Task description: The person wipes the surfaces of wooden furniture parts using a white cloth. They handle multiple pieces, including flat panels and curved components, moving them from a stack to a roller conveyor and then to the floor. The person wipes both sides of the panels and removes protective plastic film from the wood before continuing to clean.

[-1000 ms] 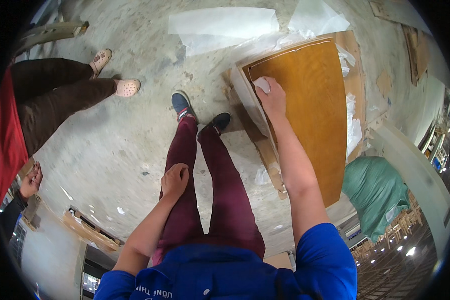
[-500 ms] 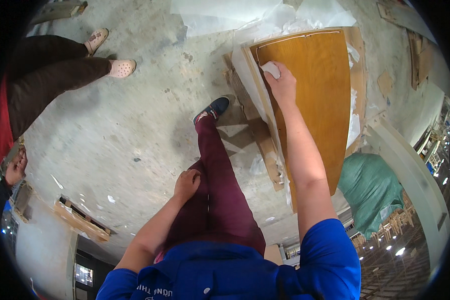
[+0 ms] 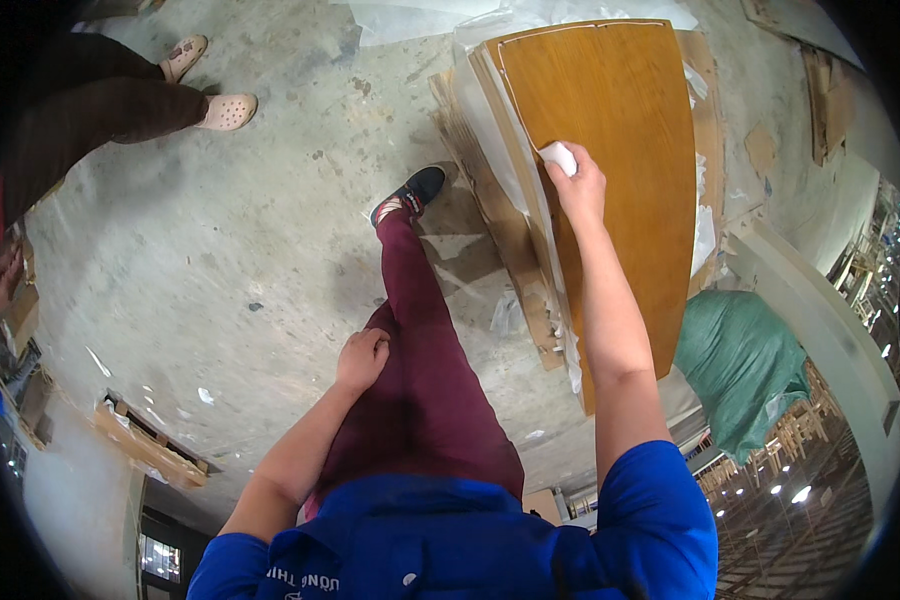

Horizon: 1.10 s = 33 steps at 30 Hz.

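My right hand [image 3: 582, 185] is closed around a small white glue bottle [image 3: 558, 157], its tip pointing at the left edge of a brown wooden panel [image 3: 630, 190]. A thin white line [image 3: 515, 100] runs along the panel's far edge and down its left edge to the bottle's tip. The panel lies flat on top of a stack, with white wrapping sheet and boards showing beneath it. My left hand [image 3: 363, 360] rests on my left thigh with curled fingers, and nothing shows in it.
Another person's legs [image 3: 120, 105] in light clogs stand at the far left. Long boards [image 3: 495, 210] edge the stack's left side. Right of the panel are a green covered bundle [image 3: 740, 365] and a pale beam [image 3: 820, 290]. Plastic sheet [image 3: 400, 22] lies beyond.
My right hand with the glue bottle has moved nearer along the panel's left edge, and the white line there has grown longer. My left hand stays on my thigh.
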Motion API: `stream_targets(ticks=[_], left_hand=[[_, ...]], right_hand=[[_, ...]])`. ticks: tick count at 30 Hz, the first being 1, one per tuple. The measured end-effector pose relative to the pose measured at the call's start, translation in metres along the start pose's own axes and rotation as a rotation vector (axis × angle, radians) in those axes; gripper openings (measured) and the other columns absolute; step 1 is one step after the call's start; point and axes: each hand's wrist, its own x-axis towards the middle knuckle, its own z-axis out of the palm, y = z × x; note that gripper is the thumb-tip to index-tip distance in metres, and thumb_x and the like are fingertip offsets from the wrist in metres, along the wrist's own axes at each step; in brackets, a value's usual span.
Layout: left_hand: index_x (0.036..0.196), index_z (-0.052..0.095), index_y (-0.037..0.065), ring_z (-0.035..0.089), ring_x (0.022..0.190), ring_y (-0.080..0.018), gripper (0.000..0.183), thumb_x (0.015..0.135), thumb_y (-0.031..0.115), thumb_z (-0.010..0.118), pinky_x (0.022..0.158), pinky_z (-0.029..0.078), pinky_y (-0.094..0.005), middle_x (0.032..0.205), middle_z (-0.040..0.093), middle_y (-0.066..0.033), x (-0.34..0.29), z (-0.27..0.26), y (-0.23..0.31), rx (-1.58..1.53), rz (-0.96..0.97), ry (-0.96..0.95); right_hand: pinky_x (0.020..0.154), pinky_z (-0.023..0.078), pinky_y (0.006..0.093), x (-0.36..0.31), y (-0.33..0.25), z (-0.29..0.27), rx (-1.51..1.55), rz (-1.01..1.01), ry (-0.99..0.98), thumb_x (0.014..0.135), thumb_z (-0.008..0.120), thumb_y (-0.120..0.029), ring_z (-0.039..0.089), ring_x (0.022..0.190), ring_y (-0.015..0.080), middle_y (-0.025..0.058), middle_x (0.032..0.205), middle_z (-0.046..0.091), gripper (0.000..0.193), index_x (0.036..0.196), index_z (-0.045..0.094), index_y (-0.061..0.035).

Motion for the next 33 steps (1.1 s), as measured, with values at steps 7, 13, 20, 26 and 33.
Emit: stream_targets(ticks=[7,13,20,26,33], left_hand=[[0.088,0.063,0.006,0.059,0.086,-0.0330,0.012,0.082,0.012,0.055,0.078,0.047,-0.0424,0.087,0.064,-0.0121,-0.019,0.021,-0.001,0.056,0.094,0.106],[0.087,0.063,0.007,0.060,0.084,-0.0324,0.010,0.082,0.012,0.056,0.077,0.048,-0.0416,0.086,0.064,-0.0117,-0.051,0.045,-0.014,0.112,0.083,0.068],[0.092,0.063,0.008,0.060,0.090,-0.0310,0.014,0.084,0.016,0.055,0.080,0.047,-0.0401,0.092,0.065,-0.0107,-0.068,0.071,-0.015,0.173,0.053,-0.121],[0.092,0.063,0.008,0.060,0.090,-0.0303,0.015,0.085,0.017,0.053,0.080,0.048,-0.0403,0.092,0.065,-0.0108,-0.074,0.083,-0.015,0.203,0.033,-0.136],[0.091,0.063,0.008,0.061,0.090,-0.0304,0.015,0.085,0.017,0.053,0.079,0.048,-0.0409,0.091,0.065,-0.0105,-0.079,0.101,-0.011,0.256,0.024,-0.139]], right_hand=[[0.083,0.048,0.0403,-0.058,0.047,-0.016,-0.040,0.033,-0.024,0.075,0.068,-0.023,0.061,0.096,0.0333,0.0168,0.103,0.064,0.036,0.108,0.062,-0.0093],[0.084,0.047,0.0406,-0.093,0.078,-0.017,-0.037,0.050,0.028,0.076,0.067,-0.024,0.060,0.097,0.0332,0.0162,0.103,0.064,0.035,0.107,0.062,-0.0101],[0.082,0.048,0.0403,-0.100,0.089,-0.005,-0.010,-0.003,0.115,0.076,0.067,-0.024,0.061,0.095,0.0321,0.0153,0.100,0.065,0.033,0.107,0.063,-0.0122],[0.079,0.049,0.0398,-0.098,0.098,-0.001,0.013,-0.034,0.154,0.076,0.068,-0.023,0.062,0.091,0.0308,0.0128,0.098,0.065,0.029,0.103,0.064,-0.0125],[0.078,0.049,0.0386,-0.125,0.120,-0.008,0.075,0.003,0.154,0.075,0.069,-0.020,0.062,0.091,0.0306,0.0122,0.097,0.065,0.029,0.103,0.064,-0.0118]])
